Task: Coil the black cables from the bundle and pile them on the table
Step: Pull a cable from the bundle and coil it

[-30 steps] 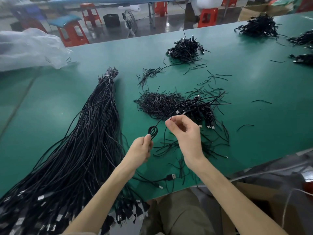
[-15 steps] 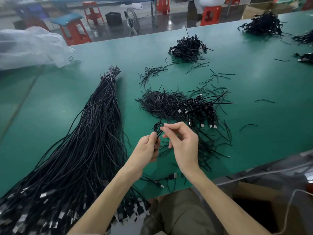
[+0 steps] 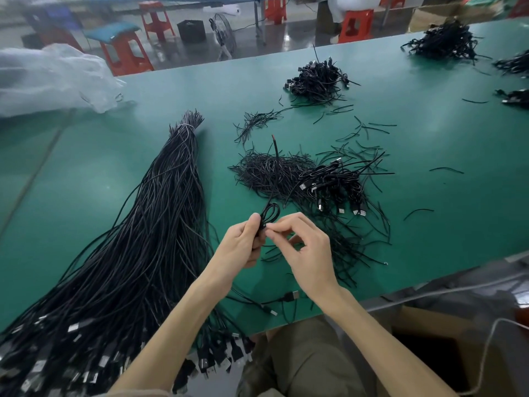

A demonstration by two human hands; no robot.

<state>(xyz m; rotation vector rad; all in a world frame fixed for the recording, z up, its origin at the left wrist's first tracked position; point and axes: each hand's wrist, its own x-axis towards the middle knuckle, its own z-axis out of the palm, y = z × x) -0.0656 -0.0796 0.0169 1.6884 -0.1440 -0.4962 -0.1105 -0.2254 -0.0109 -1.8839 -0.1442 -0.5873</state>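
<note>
I have the left hand [image 3: 243, 247] curled round the base of a small coiled cable [image 3: 271, 214], thumb and fingers gripping it just above the green table [image 3: 429, 173]. The right hand [image 3: 310, 255] pinches the same coil at its neck between thumb and forefinger, with the other fingers loosely bent. The big bundle [image 3: 148, 224] lies on the table to the left of both hands, a heap of short black strands [image 3: 266, 170] sits beyond them, and the pile of coiled cables [image 3: 335, 181] lies just right of that heap.
</note>
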